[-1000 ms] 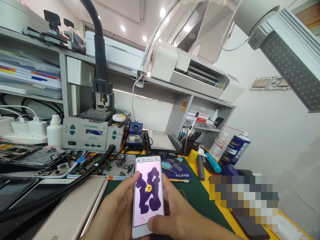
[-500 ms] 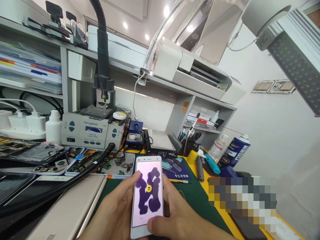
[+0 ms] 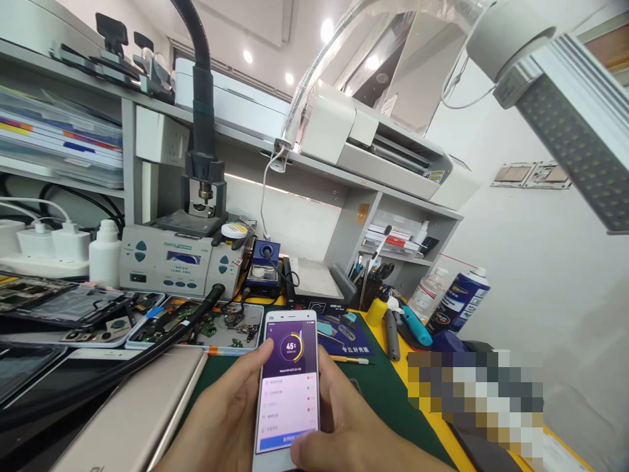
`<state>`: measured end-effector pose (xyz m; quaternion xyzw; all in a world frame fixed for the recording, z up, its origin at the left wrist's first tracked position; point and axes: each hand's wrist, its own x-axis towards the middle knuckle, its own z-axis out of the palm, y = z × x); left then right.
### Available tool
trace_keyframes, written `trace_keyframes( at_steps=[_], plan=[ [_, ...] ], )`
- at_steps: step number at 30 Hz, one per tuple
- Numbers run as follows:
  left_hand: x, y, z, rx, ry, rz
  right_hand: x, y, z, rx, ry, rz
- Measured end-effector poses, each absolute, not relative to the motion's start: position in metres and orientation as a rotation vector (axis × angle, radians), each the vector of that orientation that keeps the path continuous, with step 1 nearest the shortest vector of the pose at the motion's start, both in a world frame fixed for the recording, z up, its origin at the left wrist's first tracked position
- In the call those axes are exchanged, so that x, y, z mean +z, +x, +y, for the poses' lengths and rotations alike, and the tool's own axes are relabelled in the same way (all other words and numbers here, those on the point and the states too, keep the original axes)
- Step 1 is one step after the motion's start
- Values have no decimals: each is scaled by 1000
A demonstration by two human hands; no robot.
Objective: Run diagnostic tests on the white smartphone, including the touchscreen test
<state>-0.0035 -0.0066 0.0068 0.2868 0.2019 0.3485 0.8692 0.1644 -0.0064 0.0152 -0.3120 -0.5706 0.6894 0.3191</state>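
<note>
A white smartphone (image 3: 289, 387) is held upright over the green mat (image 3: 388, 393), screen lit with a purple dial reading 45 and a list below. My left hand (image 3: 226, 419) wraps its left side, thumb tip at the upper left of the screen. My right hand (image 3: 358, 432) cups the right side, with the thumb pressed on the bottom of the screen.
A gold phone (image 3: 132, 419) lies face down at left. Trays of phone parts (image 3: 196, 324), a rework station (image 3: 171, 259), a white bottle (image 3: 105, 252), a spray can (image 3: 462, 298), tools (image 3: 407, 324) and a lamp head (image 3: 574, 111) crowd the bench.
The phone screen switched from a pink field with dark purple blots to a purple dial and list. Both hands kept their hold.
</note>
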Motion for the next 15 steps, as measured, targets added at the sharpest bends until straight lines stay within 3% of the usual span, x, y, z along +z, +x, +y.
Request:
trace_keyframes(
  at_steps=[15],
  plan=[
    [-3, -3, 0, 759, 665, 423, 6, 175, 15, 1887, -815, -1477]
  ],
)
